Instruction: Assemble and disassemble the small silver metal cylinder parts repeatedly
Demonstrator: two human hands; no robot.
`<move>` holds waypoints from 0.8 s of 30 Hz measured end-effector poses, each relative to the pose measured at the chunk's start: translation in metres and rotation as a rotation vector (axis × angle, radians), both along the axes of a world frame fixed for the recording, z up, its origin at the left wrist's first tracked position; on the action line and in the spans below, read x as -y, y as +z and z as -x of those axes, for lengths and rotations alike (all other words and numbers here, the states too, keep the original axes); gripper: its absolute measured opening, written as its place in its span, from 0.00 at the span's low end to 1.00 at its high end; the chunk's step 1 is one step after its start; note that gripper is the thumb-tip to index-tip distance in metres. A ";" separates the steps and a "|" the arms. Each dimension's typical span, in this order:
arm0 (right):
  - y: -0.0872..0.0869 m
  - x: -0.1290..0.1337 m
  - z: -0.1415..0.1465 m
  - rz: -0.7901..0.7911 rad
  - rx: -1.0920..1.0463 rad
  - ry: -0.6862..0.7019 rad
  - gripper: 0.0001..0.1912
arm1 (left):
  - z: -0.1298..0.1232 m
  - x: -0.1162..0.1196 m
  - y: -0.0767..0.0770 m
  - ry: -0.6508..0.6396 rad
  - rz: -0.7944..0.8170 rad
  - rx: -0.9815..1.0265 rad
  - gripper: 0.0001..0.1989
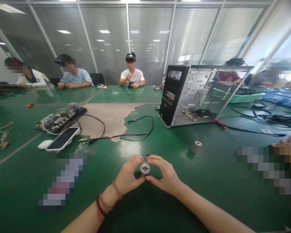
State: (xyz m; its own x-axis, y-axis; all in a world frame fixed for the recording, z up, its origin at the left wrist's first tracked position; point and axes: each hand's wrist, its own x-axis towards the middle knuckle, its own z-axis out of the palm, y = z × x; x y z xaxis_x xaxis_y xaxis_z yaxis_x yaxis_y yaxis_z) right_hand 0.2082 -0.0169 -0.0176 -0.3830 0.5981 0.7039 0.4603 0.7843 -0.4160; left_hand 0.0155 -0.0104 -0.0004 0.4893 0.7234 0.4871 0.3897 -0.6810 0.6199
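A small silvery metal cylinder [145, 168], round-faced with dark holes in its end, is held between both hands just above the green table [145, 207]. My left hand [129, 173] curls its fingers and thumb around the cylinder's left side. From the right, my right hand [166, 174] closes on it, fingertips at the top and thumb below. The underside of the cylinder is hidden by the thumbs. A second metal cylinder [196, 146] of similar look stands on the table, ahead and to the right of my right hand.
Ahead right stands an open computer case [174, 97], near an orange-handled screwdriver [221, 124]. At left lie a phone [63, 139], a circuit-board assembly [60, 118] and a black cable [116, 136]. Another person's hand [287, 145] is at far right. Several people sit across the table.
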 end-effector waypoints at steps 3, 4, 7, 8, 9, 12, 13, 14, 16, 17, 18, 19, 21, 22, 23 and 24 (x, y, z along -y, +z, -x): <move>0.001 -0.001 -0.001 0.061 0.013 0.006 0.20 | -0.001 0.000 0.003 0.044 0.105 -0.052 0.12; 0.001 -0.002 -0.002 0.090 0.014 0.013 0.17 | -0.001 0.000 0.003 0.052 0.141 -0.072 0.10; 0.002 -0.003 -0.002 0.179 -0.011 0.036 0.11 | -0.002 -0.001 0.003 0.055 0.217 -0.126 0.08; 0.002 -0.003 -0.003 0.205 -0.026 0.042 0.10 | -0.003 -0.002 0.003 0.055 0.230 -0.140 0.07; 0.002 -0.004 -0.003 0.228 -0.041 0.045 0.09 | -0.003 -0.002 0.003 0.055 0.240 -0.152 0.07; 0.000 -0.004 -0.002 0.274 -0.067 0.052 0.09 | -0.002 -0.004 0.003 0.052 0.254 -0.178 0.08; 0.000 -0.004 -0.001 0.283 -0.068 0.053 0.09 | -0.001 -0.004 0.003 0.050 0.255 -0.186 0.08; -0.001 -0.004 0.000 0.290 -0.065 0.054 0.09 | -0.001 -0.004 0.003 0.047 0.253 -0.196 0.08; -0.002 -0.004 0.002 0.298 -0.056 0.054 0.09 | 0.000 -0.004 0.004 0.048 0.245 -0.216 0.08; -0.002 -0.004 0.003 0.302 -0.054 0.054 0.09 | 0.001 -0.004 0.004 0.052 0.240 -0.226 0.07; -0.002 -0.005 0.004 0.306 -0.054 0.052 0.09 | 0.001 -0.004 0.004 0.057 0.233 -0.234 0.08; -0.002 -0.005 0.006 0.311 -0.055 0.049 0.09 | 0.001 -0.004 0.004 0.061 0.224 -0.241 0.08; -0.001 -0.005 0.007 0.310 -0.057 0.041 0.09 | 0.002 -0.004 0.003 0.065 0.203 -0.253 0.07; 0.000 -0.005 0.008 0.305 -0.057 0.037 0.08 | 0.001 -0.004 0.003 0.063 0.194 -0.260 0.07; 0.001 -0.006 0.009 0.299 -0.056 0.034 0.08 | 0.001 -0.004 0.003 0.060 0.187 -0.266 0.07; 0.001 -0.006 0.009 0.295 -0.057 0.033 0.07 | 0.001 -0.004 0.003 0.059 0.181 -0.271 0.07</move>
State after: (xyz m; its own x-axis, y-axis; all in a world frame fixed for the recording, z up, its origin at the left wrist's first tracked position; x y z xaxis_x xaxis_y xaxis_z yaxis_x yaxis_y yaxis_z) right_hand 0.1992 -0.0111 -0.0161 -0.3708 0.7679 0.5224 0.4056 0.6399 -0.6527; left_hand 0.0142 -0.0060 0.0028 0.5383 0.8172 0.2058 0.5921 -0.5406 0.5976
